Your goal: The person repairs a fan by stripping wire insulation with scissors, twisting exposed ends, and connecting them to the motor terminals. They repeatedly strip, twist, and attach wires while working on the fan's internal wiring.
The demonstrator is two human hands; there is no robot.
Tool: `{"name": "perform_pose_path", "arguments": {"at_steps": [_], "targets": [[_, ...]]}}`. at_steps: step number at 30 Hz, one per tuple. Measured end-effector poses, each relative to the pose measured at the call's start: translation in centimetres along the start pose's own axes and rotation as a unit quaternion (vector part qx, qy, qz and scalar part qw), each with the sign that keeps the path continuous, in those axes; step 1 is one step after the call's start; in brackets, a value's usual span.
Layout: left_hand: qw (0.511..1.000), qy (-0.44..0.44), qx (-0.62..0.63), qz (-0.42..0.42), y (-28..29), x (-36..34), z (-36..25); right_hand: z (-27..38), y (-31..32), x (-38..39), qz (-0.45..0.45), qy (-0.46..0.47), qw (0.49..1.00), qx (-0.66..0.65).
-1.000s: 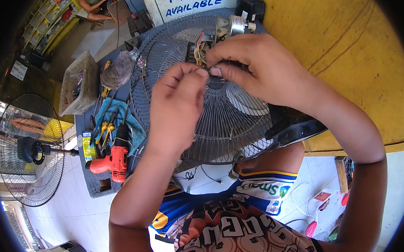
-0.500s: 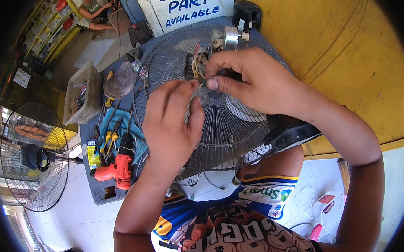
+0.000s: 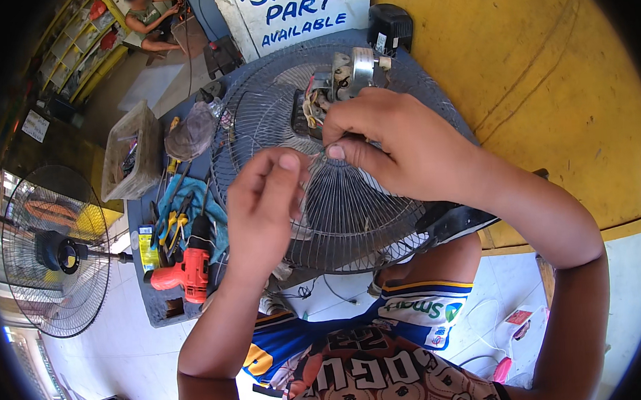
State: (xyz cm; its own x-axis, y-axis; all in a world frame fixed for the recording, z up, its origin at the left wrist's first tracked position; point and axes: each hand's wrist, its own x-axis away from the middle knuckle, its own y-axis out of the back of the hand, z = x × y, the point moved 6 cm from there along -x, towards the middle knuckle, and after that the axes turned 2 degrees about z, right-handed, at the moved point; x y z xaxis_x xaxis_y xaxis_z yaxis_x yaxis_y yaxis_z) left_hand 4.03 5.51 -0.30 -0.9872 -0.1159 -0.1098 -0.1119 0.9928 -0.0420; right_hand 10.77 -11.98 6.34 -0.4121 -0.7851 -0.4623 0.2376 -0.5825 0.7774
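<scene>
A fan's wire grille (image 3: 351,234) lies flat on the bench in front of me, with the motor (image 3: 361,69) exposed at its far side. Loose pale wires (image 3: 316,107) come out of the dark housing beside the motor. Over the grille's middle, my right hand (image 3: 397,145) pinches a thin wire (image 3: 319,155) between thumb and forefinger. My left hand (image 3: 261,199) is just left of it, fingers curled and thumb against them. Whatever is in its fingertips is too small to make out.
A red cordless drill (image 3: 187,273), pliers (image 3: 173,226) and a blue cloth (image 3: 215,214) lie on the bench's left. Behind them stands a parts bin (image 3: 131,155). Another fan (image 3: 55,250) stands at far left. A yellow surface (image 3: 533,116) borders the right. One person (image 3: 148,24) sits at upper left.
My left hand has drawn slightly left from the right hand and turned, so its thumb now points up. My right hand has shifted slightly downward, still pinching.
</scene>
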Motion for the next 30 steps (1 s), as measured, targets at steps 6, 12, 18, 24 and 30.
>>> {"name": "perform_pose_path", "arguments": {"at_steps": [6, 12, 18, 24, 30], "targets": [[0.775, -0.425, -0.460, -0.088, -2.4, 1.4, -3.6, 0.0, 0.0, -0.4, 0.025, -0.053, 0.998, 0.005], [0.989, 0.103, 0.101, 0.018, -0.9, 0.7, 2.0, 2.0, -0.2, -0.4, -0.008, 0.040, 0.987, 0.158], [0.900, -0.255, -0.341, -0.090, -0.4, 1.7, -2.4, 1.1, 0.0, -0.3, 0.019, -0.029, 0.994, 0.106], [0.830, -0.360, -0.420, -0.074, -1.5, 1.3, -3.0, 1.3, -0.1, -0.7, 0.028, -0.011, 0.990, 0.138], [0.987, -0.051, -0.139, -0.066, 0.4, 0.3, 0.5, 0.8, 0.9, -0.1, -0.010, 0.038, 0.976, 0.215]]}}
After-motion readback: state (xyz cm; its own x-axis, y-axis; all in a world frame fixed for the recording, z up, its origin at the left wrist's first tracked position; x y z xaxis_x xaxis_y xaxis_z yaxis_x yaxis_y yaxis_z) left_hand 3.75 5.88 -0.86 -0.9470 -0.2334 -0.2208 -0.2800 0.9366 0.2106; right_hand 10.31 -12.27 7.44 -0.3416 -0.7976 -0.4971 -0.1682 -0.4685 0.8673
